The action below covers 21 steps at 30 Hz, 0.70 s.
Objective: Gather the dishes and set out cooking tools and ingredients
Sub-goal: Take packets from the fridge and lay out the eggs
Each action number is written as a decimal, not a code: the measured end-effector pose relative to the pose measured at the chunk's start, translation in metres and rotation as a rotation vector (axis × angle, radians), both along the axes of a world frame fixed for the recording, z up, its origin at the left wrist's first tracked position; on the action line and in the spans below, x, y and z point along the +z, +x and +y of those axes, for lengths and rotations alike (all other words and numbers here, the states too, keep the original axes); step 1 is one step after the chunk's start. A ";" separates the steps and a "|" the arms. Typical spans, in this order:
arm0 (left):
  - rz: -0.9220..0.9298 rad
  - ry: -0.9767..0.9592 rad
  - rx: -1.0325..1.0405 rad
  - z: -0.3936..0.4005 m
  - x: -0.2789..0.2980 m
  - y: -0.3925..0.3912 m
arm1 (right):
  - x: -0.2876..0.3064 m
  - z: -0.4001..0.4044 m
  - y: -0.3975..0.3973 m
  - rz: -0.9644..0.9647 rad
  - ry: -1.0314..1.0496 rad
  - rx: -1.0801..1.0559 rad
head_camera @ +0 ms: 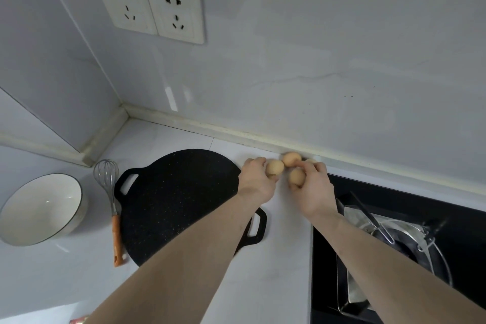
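Eggs sit bunched against the backsplash at the counter's one o'clock, likely parked there so they can't roll. Left hand (256,181) curls round one egg (274,167), right hand (313,187) grips another egg (296,177), a third egg (291,159) just behind. Griddle (178,200), whisk (106,179) and bowl (39,208) wait toward nine o'clock.

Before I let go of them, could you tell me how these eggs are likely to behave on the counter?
The eggs look rounded and smooth, so they will probably roll on the flat, glossy counter. The back one seems to rest against the wall strip, which may check it. Their shells are likely fragile, so the left hand and right hand should set them down gently.
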State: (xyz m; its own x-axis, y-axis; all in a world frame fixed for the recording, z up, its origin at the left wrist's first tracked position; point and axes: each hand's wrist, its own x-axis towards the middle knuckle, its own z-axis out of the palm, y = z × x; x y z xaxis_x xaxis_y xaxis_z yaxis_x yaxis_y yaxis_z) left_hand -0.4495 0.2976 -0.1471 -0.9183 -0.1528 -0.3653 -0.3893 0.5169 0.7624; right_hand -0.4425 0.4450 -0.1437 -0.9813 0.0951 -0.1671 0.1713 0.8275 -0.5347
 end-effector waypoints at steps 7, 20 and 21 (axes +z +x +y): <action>0.045 -0.010 -0.008 -0.026 0.007 0.022 | 0.004 -0.002 0.005 -0.028 0.078 -0.002; 0.282 -0.169 -0.013 -0.149 0.060 0.213 | 0.037 -0.059 0.146 0.108 -0.191 0.128; 0.256 -0.200 0.026 -0.167 0.060 0.239 | 0.039 -0.073 0.166 0.078 -0.238 0.170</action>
